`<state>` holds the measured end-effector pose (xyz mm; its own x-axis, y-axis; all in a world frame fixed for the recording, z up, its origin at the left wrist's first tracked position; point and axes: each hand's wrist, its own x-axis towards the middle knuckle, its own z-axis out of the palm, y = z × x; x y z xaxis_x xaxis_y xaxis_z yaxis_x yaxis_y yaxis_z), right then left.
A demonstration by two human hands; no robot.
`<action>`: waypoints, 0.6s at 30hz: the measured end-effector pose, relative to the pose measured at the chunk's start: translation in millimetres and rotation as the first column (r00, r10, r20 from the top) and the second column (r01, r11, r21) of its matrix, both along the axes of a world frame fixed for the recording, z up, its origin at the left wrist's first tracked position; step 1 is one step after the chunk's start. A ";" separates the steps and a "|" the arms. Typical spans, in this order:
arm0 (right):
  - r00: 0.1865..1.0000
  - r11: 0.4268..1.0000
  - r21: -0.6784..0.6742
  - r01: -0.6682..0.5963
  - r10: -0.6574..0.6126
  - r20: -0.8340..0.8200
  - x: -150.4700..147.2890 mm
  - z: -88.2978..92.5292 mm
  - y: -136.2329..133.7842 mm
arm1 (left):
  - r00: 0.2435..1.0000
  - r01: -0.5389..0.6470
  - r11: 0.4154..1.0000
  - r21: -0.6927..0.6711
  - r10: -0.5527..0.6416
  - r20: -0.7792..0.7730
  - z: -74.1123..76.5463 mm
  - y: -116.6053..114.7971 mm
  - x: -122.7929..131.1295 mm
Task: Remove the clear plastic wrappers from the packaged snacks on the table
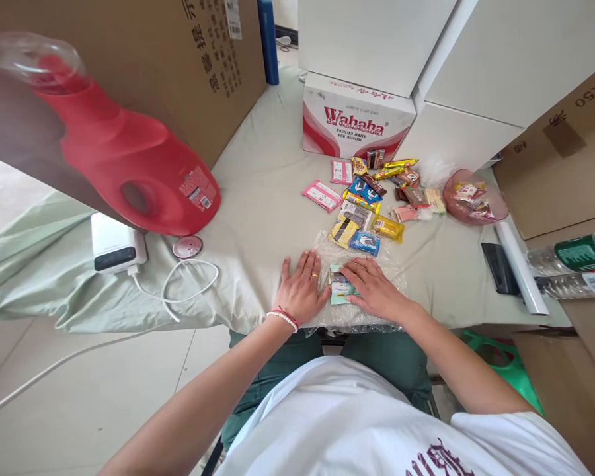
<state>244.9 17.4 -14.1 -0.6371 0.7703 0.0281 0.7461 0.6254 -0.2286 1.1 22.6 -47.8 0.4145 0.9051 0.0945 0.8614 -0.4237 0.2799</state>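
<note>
My left hand (302, 289) lies flat, palm down, at the left edge of a clear plastic sheet (381, 317) on the cloth. Fingers extended, my right hand (374, 285) rests over a light green snack packet (339, 295) and hides its right side. The packet sits on the plastic. Just beyond are a blue snack packet (365, 242), a yellow-wrapped snack (388, 228) and a yellow and black packet (344, 231). More small wrapped snacks spread behind these, including a pink and white packet (322, 196).
A pink translucent bowl (456, 210) holding snacks stands at right, near a phone (499, 268), a white roll (521, 271) and plastic bottles (582, 254). At left are a red detergent jug (143, 165), a white power bank (116, 244) and its cable. A Wahaba carton (354, 122) stands behind.
</note>
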 end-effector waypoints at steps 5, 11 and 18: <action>0.999 1.000 0.011 0.029 -0.028 -0.040 0.8 -11.8 -2.9 | 1.000 -0.004 1.000 -0.028 0.004 -0.002 2.3 0.0 0.2; 1.000 0.999 0.038 0.014 -0.014 0.020 0.3 -10.6 -7.5 | 1.000 -0.002 1.000 -0.006 0.002 -0.011 0.8 -0.3 -0.1; 0.994 0.994 0.052 0.091 -0.093 0.052 -0.7 -9.6 -1.4 | 0.999 -0.009 1.000 -0.017 0.009 -0.048 2.2 -0.2 0.6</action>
